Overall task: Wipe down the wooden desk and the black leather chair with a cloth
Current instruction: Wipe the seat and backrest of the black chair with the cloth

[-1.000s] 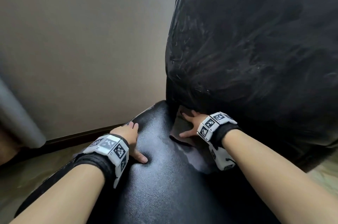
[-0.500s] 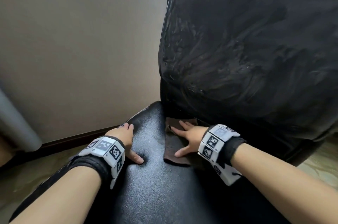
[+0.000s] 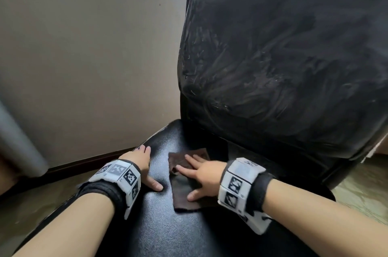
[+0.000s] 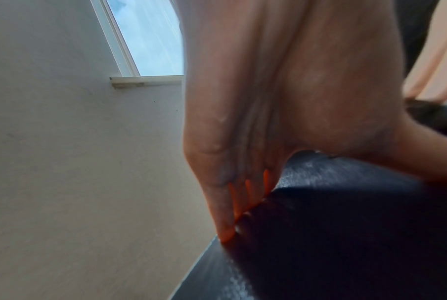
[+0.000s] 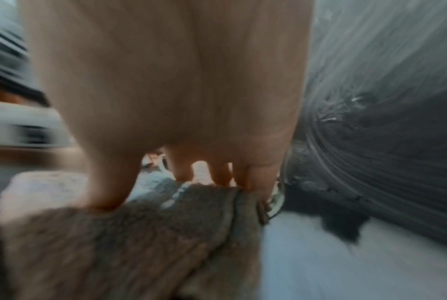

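We drew the folded brown terry cloth (image 3: 184, 189) back from the seat's rear crease toward mid-cushion, our right hand (image 3: 201, 177) flat and splayed on it, our left hand (image 3: 140, 164) flat, bracing the black leather chair (image 3: 163, 227); seat wiping seemed underway

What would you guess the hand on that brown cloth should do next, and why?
Probably slide the cloth on toward the seat's near edge. The right hand presses it flat near the backrest, which shows wipe streaks, while the left hand braces on the seat's far side.
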The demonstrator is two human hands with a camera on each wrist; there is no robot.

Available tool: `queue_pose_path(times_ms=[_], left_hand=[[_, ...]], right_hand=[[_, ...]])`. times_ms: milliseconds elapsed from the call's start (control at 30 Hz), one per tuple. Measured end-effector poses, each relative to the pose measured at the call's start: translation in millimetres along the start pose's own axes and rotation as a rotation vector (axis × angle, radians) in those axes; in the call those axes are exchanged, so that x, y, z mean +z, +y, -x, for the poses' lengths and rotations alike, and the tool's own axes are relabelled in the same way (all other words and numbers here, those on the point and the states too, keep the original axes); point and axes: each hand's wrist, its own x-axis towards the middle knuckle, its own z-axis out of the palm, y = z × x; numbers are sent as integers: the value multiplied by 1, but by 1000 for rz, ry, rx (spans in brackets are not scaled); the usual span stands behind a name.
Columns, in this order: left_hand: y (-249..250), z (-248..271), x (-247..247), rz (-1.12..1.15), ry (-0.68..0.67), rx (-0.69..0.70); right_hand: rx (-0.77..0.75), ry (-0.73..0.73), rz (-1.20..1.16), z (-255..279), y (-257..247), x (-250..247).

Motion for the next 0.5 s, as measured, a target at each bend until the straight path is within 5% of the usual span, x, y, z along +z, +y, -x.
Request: queue_pose_path(times_ms=[167,367,500], left_hand=[[1,-2,-2,-9,2,4],[-2,1,0,32,-39,24],[0,-4,-2,9,-46,6]], right_hand=[[30,45,-43,30,24,18],[420,47,-33,9,93,4],[319,-13,-28,32,87,13]])
